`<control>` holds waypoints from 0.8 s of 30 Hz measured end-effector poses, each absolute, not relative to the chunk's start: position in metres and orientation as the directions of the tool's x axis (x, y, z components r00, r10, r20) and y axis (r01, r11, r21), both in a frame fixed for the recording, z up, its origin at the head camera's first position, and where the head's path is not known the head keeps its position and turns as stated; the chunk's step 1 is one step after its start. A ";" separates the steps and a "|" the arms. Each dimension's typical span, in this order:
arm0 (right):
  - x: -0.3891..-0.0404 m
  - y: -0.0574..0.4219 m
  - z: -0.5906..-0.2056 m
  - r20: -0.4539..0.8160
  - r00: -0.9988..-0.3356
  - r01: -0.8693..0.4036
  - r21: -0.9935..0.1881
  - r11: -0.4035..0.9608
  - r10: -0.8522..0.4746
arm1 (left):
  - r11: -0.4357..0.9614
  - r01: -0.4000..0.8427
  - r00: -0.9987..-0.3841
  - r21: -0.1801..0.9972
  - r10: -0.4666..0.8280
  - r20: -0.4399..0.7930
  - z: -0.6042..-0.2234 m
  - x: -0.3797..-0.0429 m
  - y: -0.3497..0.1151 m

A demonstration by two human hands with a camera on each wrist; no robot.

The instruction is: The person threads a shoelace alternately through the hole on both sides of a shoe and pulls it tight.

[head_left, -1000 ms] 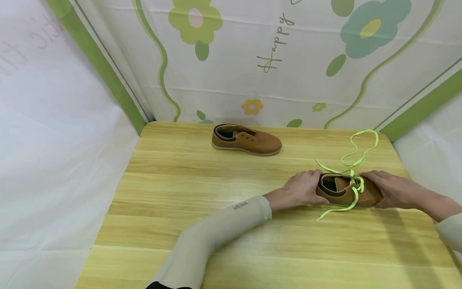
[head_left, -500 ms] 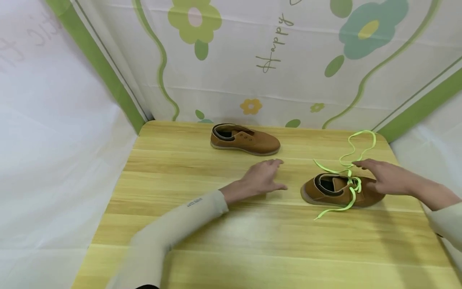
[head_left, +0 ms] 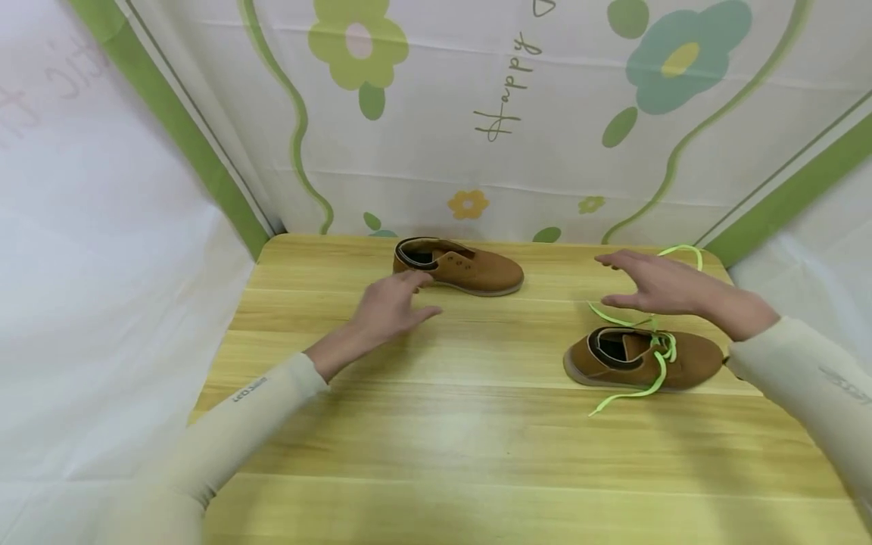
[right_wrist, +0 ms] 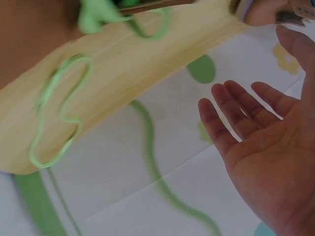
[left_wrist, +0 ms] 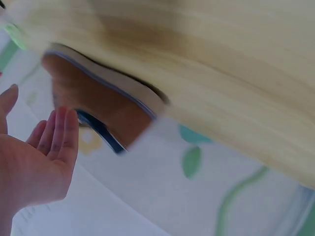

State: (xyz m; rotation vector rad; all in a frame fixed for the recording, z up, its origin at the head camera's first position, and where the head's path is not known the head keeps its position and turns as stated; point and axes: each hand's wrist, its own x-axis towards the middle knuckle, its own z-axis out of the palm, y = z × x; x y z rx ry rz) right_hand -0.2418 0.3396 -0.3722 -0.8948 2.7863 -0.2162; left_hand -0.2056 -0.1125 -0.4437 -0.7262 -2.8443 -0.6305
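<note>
A brown shoe without a lace (head_left: 490,272) stands at the table's far edge, its toe to the right. My left hand (head_left: 391,306) hovers by its heel, fingers loosely extended and thumb spread. In the left wrist view that shoe (left_wrist: 98,91) appears just beyond the fingertips (left_wrist: 69,123). The other brown shoe (head_left: 698,359) stands on the right, a bright yellow-green shoelace (head_left: 654,378) threaded through its eyelets with loose ends trailing. Above and behind it my right hand (head_left: 664,284) is held with fingers apart, gripping nothing; the right wrist view shows its bare palm (right_wrist: 275,162).
The wooden table (head_left: 436,439) has a light plank pattern. Behind it hangs a white curtain (head_left: 422,136) printed with flowers, with more white fabric (head_left: 123,303) at the left side. A long loop of the lace (right_wrist: 37,128) lies toward the far right corner.
Both hands have let go of the laced shoe, which sits slightly further left. My left hand has moved left to the unlaced shoe; my right hand has risen and moved left.
</note>
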 end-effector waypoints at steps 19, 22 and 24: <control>-0.305 0.233 -0.388 -0.227 -0.769 -0.532 -0.293 0.795 -0.598 | 0.750 0.236 -0.948 0.618 0.317 -0.023 -0.441 -0.260 -0.174; -0.312 0.220 -0.392 -0.245 -0.766 -0.517 -0.312 0.797 -0.594 | 0.724 0.220 -0.946 0.654 0.321 -0.038 -0.446 -0.266 -0.173; -0.316 0.213 -0.395 -0.260 -0.765 -0.509 -0.317 0.800 -0.590 | 0.709 0.203 -0.946 0.676 0.321 -0.052 -0.448 -0.270 -0.172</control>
